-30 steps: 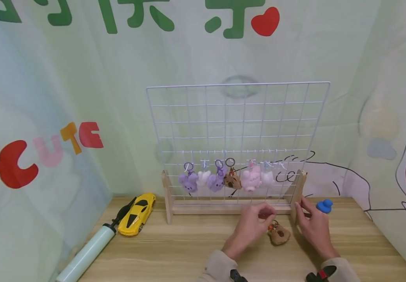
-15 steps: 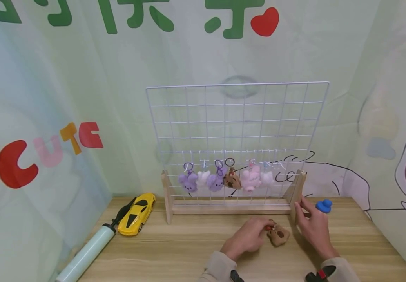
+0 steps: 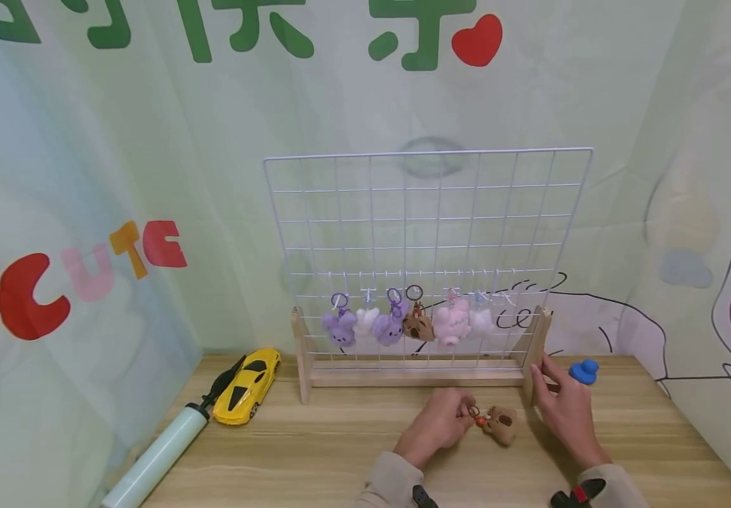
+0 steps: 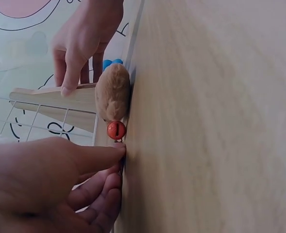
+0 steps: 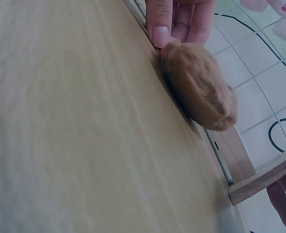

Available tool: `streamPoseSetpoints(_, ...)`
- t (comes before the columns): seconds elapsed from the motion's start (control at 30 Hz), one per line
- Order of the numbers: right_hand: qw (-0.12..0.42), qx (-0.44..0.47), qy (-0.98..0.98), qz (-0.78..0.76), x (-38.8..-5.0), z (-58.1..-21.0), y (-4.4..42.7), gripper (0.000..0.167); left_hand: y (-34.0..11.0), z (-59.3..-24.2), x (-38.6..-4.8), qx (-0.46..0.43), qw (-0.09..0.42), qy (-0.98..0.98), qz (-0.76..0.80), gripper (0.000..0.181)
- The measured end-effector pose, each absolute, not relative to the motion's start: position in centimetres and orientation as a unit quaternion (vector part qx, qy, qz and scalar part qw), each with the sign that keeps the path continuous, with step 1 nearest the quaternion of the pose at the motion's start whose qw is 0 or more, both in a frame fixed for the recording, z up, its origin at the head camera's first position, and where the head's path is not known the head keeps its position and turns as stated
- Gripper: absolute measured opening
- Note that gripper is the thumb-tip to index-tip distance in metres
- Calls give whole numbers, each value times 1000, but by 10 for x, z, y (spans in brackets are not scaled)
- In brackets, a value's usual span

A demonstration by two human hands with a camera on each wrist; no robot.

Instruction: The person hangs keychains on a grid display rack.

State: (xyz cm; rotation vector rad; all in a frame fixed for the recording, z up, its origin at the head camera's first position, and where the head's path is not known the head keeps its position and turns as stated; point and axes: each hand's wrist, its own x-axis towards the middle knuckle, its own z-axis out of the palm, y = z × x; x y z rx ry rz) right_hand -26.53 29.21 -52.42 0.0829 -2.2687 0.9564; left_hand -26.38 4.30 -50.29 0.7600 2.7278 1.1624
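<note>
On the table lies a brown plush keychain (image 3: pixel 501 425) with a small red bell (image 4: pixel 116 130) and a dark ring. My left hand (image 3: pixel 440 425) pinches the ring end between thumb and fingers, while the plush part rests on the wood. To the right, my right hand (image 3: pixel 565 408) holds the right wooden upright (image 3: pixel 535 346) of a white wire grid rack (image 3: pixel 439 217), thumb in front. Several plush keychains hang from the rack's hooks, among them a purple one (image 3: pixel 340 329), a brown one (image 3: pixel 418 326) and a pink one (image 3: pixel 451 323).
A blue knobbed object (image 3: pixel 584 371) sits just beyond my right hand. At the table's left are a yellow toy car (image 3: pixel 248 386) and a pale green hand pump (image 3: pixel 157 455) with a black end. A printed cloth backdrop (image 3: pixel 226 176) surrounds the table.
My left hand came down to the keychain and took its ring end. It then drew slightly left, straightening the ring and bell away from the plush. The right hand stayed on the upright.
</note>
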Motion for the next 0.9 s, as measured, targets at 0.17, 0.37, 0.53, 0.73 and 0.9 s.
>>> streamPoseSetpoints(0.17,335,32,-868,364,-266,-525,292,43,40,-502,-263,229,15,907,354,14)
streamPoseSetpoints(0.37,336,31,-869,363,-266,-526,293,43,37,-504,-266,223,22,897,380,20)
streamPoseSetpoints(0.53,328,29,-872,363,-265,-524,293,44,35,-502,-268,228,34,883,409,22)
streamPoseSetpoints(0.73,328,27,-872,363,-266,-525,293,44,36,-501,-264,215,45,891,398,28)
streamPoseSetpoints(0.9,337,28,-869,362,-267,-527,293,43,39,-502,-260,215,13,899,382,19)
